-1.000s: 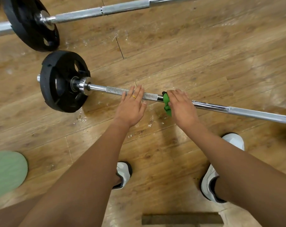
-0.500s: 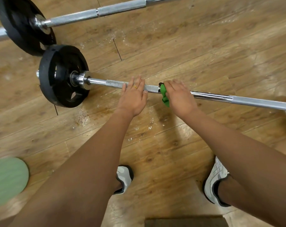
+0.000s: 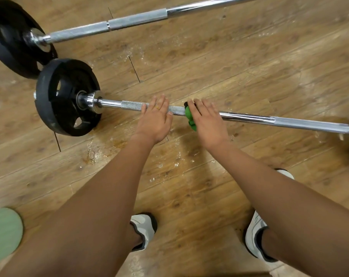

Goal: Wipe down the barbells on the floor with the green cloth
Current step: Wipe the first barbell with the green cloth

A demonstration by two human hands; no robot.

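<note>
Barbells are being shown lying on a wooden floor (image 3: pixel 249 66), one near and one far, both running roughly left to right. The near barbell (image 3: pixel 249 117) is being touched by both hands around the middle of its shaft. Its black plate (image 3: pixel 57 104) is being carried at the left end, with its edge resting on the floor.

The left hand (image 3: pixel 154 120) is being laid across the knurled part of the shaft, fingers spread and fairly straight over the far side, thumb on the near side. A ring (image 3: pixel 157 107) is being worn on one finger.

The green cloth (image 3: pixel 189 118) is being pressed onto the shaft by the right hand (image 3: pixel 206 120), just to the right of the left hand. The right fingers are being held fairly straight over the bar, and the cloth is bunched at the hand's left edge, with a fold hanging on the near side. Whether the right thumb is hooked under the bar cannot be told, since it is hidden by the hand.

The far barbell (image 3: pixel 137 18) is being left untouched, well apart from the hands, with its own plate (image 3: pixel 11 37) at the far left, close beside the near plate. Two pale shoes (image 3: pixel 144 226) are being seen at the near edge, and a pale green round shape (image 3: pixel 3 232) is being cut off at the near left.
</note>
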